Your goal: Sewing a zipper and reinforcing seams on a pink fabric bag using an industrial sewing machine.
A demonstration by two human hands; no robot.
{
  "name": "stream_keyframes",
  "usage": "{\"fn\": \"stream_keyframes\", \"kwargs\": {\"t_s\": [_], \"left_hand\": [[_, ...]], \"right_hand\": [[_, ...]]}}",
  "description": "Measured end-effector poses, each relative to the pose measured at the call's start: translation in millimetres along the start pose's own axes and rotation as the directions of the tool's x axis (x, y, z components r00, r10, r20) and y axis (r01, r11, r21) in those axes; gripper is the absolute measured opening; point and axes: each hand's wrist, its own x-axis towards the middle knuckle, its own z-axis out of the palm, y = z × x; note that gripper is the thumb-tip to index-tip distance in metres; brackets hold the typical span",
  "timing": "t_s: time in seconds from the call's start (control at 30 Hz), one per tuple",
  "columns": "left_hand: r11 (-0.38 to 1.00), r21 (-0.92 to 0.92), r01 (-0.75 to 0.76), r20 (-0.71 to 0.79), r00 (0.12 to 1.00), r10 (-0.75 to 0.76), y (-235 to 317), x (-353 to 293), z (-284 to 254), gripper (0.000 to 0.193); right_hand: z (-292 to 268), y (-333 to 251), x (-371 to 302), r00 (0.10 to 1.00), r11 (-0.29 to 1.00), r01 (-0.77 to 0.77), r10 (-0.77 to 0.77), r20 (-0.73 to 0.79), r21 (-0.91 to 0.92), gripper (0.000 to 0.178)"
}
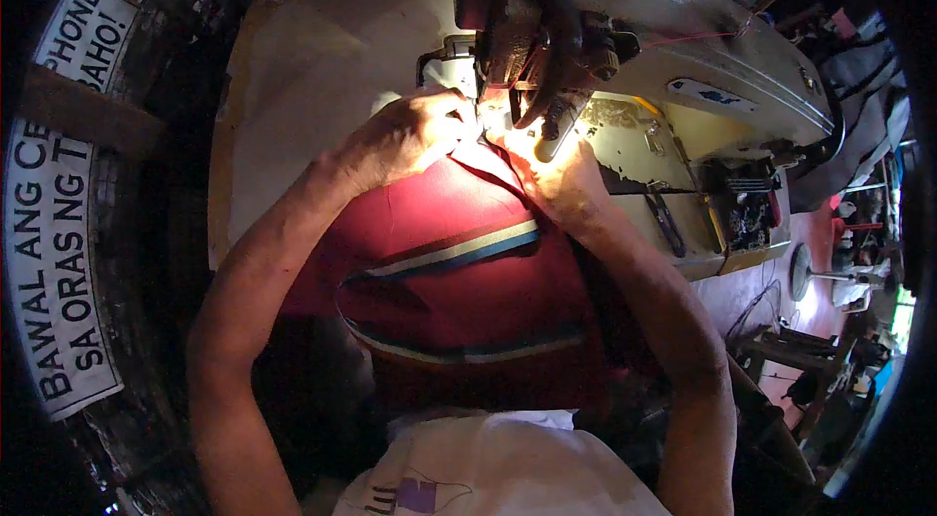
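A red cloth (439, 208) with cream and blue stripes drapes from the sewing machine (664, 3) down over my lap. My left hand (420, 130) is closed at the cloth's upper edge, left of the needle area, fingers bent and pinching. On the other side, my right hand (561, 179) is closed on the cloth's edge under the machine head. Bright lamp light washes out its fingertips, and the dark machine head covers part of them. A strip of darker cloth hangs along my right wrist. The needle itself is lost in the glare.
A pale sewing table (322, 57) stretches to the left. Right of my hands lie a dark-handled tool (667, 223), a yellow-handled tool (715, 223) and a black tray (752, 213) of small items. Lettered signs (59, 262) hang at left. A fan (800, 272) stands far right.
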Motion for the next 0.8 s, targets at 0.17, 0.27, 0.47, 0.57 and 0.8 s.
{"fn": "stream_keyframes", "kwargs": {"t_s": [0.17, 0.27, 0.47, 0.57, 0.8], "left_hand": [[0.998, -0.028, 0.052, -0.190, 0.980, -0.057, 25, -12, 23, 0.015], [0.985, 0.095, 0.143, -0.246, 0.962, -0.116, 41, -16, 33, 0.023], [0.941, 0.251, 0.225, -0.268, 0.951, -0.156, 59, -14, 35, 0.030], [0.886, 0.406, 0.225, -0.279, 0.954, -0.114, 70, -16, 37, 0.033], [0.934, 0.212, 0.288, -0.223, 0.945, -0.241, 66, -20, 37, 0.030]], "right_hand": [[-4, 23, 13, 0.986, 0.986, 0.164, -0.164, 0.031, 0.018, 0.022], [-1, 32, 19, 0.957, 0.961, 0.277, -0.275, -0.092, 0.012, 0.019], [0, 51, 18, 0.902, 0.900, 0.429, -0.423, -0.090, 0.076, 0.010], [3, 62, 20, 0.872, 0.850, 0.489, -0.473, -0.125, 0.195, 0.008], [-1, 63, 17, 0.853, 0.853, 0.522, -0.521, -0.019, 0.022, 0.004]]}}
